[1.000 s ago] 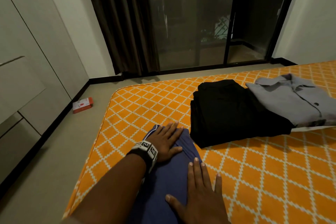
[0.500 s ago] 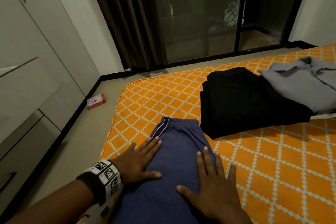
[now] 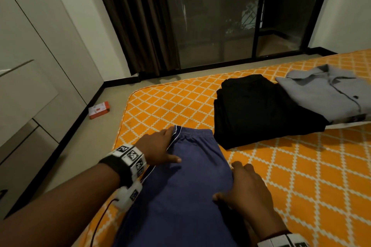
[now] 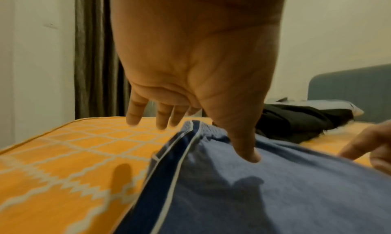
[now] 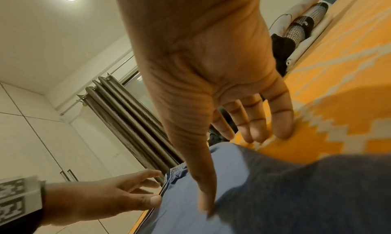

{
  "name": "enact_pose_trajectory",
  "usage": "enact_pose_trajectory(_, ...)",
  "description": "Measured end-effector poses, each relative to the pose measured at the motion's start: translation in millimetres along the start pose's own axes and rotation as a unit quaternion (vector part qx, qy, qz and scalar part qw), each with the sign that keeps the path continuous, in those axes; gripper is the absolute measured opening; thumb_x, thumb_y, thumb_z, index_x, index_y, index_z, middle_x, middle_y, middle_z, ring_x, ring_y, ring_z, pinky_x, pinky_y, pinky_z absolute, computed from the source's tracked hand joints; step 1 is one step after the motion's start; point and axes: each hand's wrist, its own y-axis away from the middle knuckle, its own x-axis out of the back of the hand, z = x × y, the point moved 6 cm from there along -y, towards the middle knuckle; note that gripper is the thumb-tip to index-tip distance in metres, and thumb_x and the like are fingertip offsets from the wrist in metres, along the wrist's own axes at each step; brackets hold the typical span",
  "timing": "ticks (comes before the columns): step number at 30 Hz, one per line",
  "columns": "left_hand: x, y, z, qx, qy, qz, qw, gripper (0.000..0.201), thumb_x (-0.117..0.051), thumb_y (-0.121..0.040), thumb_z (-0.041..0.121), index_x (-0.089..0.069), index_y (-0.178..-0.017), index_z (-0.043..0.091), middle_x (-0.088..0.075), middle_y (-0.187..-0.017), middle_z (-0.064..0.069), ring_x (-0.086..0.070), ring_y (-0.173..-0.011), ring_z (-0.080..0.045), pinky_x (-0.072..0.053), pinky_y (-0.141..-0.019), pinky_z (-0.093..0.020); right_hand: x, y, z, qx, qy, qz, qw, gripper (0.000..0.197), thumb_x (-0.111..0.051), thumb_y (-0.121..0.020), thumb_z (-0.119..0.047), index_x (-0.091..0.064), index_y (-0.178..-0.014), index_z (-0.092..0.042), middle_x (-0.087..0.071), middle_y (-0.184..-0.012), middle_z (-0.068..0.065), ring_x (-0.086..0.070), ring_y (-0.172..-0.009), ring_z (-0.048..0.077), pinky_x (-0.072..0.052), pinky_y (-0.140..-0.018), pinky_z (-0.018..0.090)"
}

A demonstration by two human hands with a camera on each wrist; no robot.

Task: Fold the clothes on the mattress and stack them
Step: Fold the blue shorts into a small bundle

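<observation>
Blue trousers (image 3: pixel 186 184) with a white side stripe lie lengthwise on the orange patterned mattress (image 3: pixel 301 176). My left hand (image 3: pixel 158 146) is at their left edge near the waistband, fingers straight beside the cloth, thumb on top of it (image 4: pixel 245 152). My right hand (image 3: pixel 243 188) is at the right edge, thumb on the blue cloth (image 5: pixel 203 197), straight fingers on the mattress. Behind, folded black clothes (image 3: pixel 259 110) sit next to a folded grey shirt (image 3: pixel 325 94).
The mattress corner (image 3: pixel 130 98) is just beyond my left hand, with floor below. A small red box (image 3: pixel 99 109) lies on the floor by white cupboards (image 3: pixel 30 66). Dark curtain (image 3: pixel 130 16) and glass doors stand behind.
Both hands slid outward from the top of the blue trousers to their side edges. The left one also moved up toward the waistband.
</observation>
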Motion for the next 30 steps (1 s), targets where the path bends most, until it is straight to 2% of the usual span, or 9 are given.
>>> enact_pose_trajectory(3, -19, -30, 26, -0.075, -0.090, -0.029, 0.993, 0.124, -0.060, -0.077, 0.085, 0.013, -0.163, 0.031, 0.009, -0.173, 0.000, -0.002, -0.159, -0.028, -0.020, -0.119, -0.069, -1, 8, 7, -0.047, 0.010, -0.068, 0.997, 0.088, -0.090, -0.057, -0.063, -0.037, -0.115, -0.024, -0.051, -0.109, -0.001, -0.063, -0.112, 0.030, -0.049, -0.076, 0.036)
enact_pose_trajectory(5, -28, -45, 27, -0.095, -0.112, -0.073, 0.986, 0.121, -0.059, -0.078, 0.084, 0.017, -0.161, 0.039, 0.018, -0.171, 0.004, 0.009, -0.159, -0.028, -0.012, -0.117, -0.075, 2, 12, 6, -0.045, 0.029, -0.093, 0.994, 0.077, -0.089, -0.061, -0.064, -0.039, -0.106, -0.026, -0.052, -0.103, -0.003, -0.063, -0.111, 0.028, -0.048, -0.077, 0.034)
enact_pose_trajectory(8, -20, -61, 17, -0.043, -0.101, -0.106, 0.988, 0.119, -0.063, -0.077, 0.082, 0.010, -0.162, 0.040, 0.008, -0.173, 0.003, -0.005, -0.159, -0.031, -0.015, -0.116, -0.074, 6, 15, 5, -0.030, 0.053, -0.096, 0.993, 0.068, -0.089, -0.064, -0.064, -0.041, -0.094, -0.028, -0.046, -0.093, -0.008, -0.063, -0.105, 0.027, -0.047, -0.077, 0.034)
enact_pose_trajectory(12, 5, -81, 23, -0.043, -0.064, -0.072, 0.994, 0.100, -0.074, -0.078, 0.073, -0.032, -0.158, 0.030, -0.045, -0.155, -0.003, -0.047, -0.139, -0.034, -0.040, -0.110, -0.057, 7, 12, 5, -0.026, 0.032, -0.067, 0.997, 0.066, -0.091, -0.063, -0.060, -0.037, -0.084, -0.029, -0.046, -0.087, -0.008, -0.053, -0.086, 0.024, -0.046, -0.071, 0.035)
enact_pose_trajectory(14, 13, -90, 28, -0.044, -0.088, -0.041, 0.994, 0.097, -0.080, -0.073, 0.069, -0.040, -0.153, 0.029, -0.055, -0.143, -0.002, -0.049, -0.132, -0.035, -0.040, -0.108, -0.056, 7, 9, 5, -0.017, 0.018, -0.043, 0.999, 0.063, -0.091, -0.065, -0.058, -0.042, -0.091, -0.028, -0.050, -0.093, -0.006, -0.053, -0.086, 0.024, -0.046, -0.070, 0.036)
enact_pose_trajectory(21, 23, -103, 45, -0.037, -0.154, -0.060, 0.985, 0.086, -0.093, -0.057, 0.063, -0.056, -0.124, 0.023, -0.066, -0.119, -0.009, -0.061, -0.110, -0.037, -0.042, -0.102, -0.058, 5, 6, 5, -0.025, 0.015, -0.027, 0.999, 0.067, -0.092, -0.063, -0.054, -0.048, -0.104, -0.026, -0.057, -0.106, -0.003, -0.059, -0.094, 0.024, -0.047, -0.071, 0.035)
enact_pose_trajectory(25, 34, -97, 45, -0.025, -0.154, -0.031, 0.987, 0.064, -0.089, -0.067, 0.059, -0.066, -0.111, 0.019, -0.069, -0.106, -0.007, -0.063, -0.102, -0.034, -0.043, -0.094, -0.052, 4, 7, 5, -0.033, 0.013, -0.032, 0.999, 0.065, -0.093, -0.064, -0.052, -0.049, -0.104, -0.025, -0.055, -0.102, -0.004, -0.058, -0.093, 0.023, -0.049, -0.073, 0.035)
enact_pose_trajectory(27, 37, -90, 37, -0.002, -0.148, 0.007, 0.989, 0.059, -0.085, -0.074, 0.059, -0.066, -0.115, 0.020, -0.063, -0.117, -0.007, -0.055, -0.116, -0.034, -0.039, -0.103, -0.058, 5, 10, 4, -0.041, 0.018, -0.042, 0.998, 0.066, -0.092, -0.066, -0.055, -0.047, -0.103, -0.024, -0.056, -0.105, -0.003, -0.061, -0.099, 0.025, -0.049, -0.075, 0.036)
enact_pose_trajectory(30, 29, -78, 22, 0.022, -0.136, 0.037, 0.990, 0.079, -0.078, -0.080, 0.061, -0.047, -0.140, 0.019, -0.046, -0.143, -0.008, -0.043, -0.133, -0.035, -0.034, -0.109, -0.063, 4, 17, 0, -0.045, 0.037, -0.079, 0.995, 0.074, -0.088, -0.063, -0.066, -0.043, -0.104, -0.024, -0.058, -0.115, -0.001, -0.063, -0.110, 0.028, -0.051, -0.081, 0.036)
